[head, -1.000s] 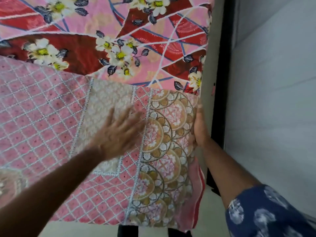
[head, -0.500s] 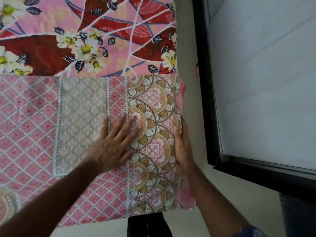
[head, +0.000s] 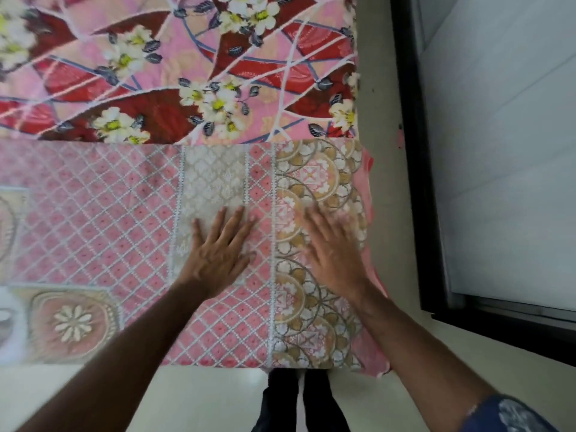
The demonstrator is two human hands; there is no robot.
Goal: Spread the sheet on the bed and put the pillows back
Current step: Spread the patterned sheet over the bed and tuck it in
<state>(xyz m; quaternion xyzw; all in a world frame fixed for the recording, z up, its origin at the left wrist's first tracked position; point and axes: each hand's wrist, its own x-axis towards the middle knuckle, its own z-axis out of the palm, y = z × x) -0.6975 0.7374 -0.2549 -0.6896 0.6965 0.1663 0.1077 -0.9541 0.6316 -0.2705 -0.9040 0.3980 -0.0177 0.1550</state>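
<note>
A pink sheet [head: 103, 232] with a white lattice and gold medallions lies flat over the near part of the bed. Beyond it shows a red and pink floral cover [head: 193, 67]. My left hand [head: 218, 247] presses flat on the sheet, fingers spread, over a pale beige strip. My right hand [head: 335, 247] lies flat on the gold medallion border close to the bed's right edge, and it is blurred. A pink flap [head: 375, 307] of the sheet hangs over the right corner. No pillow is in view.
A pale floor strip [head: 383, 120] runs along the bed's right side. Beyond it stands a black-framed panel [head: 414, 182] with a light grey surface [head: 505, 166]. My dark trouser legs [head: 296, 397] stand on the pale floor at the bed's near edge.
My right hand came off the bed's right edge and now lies flat on top of the sheet. My left hand slid a little left. The view pulled back, showing more sheet.
</note>
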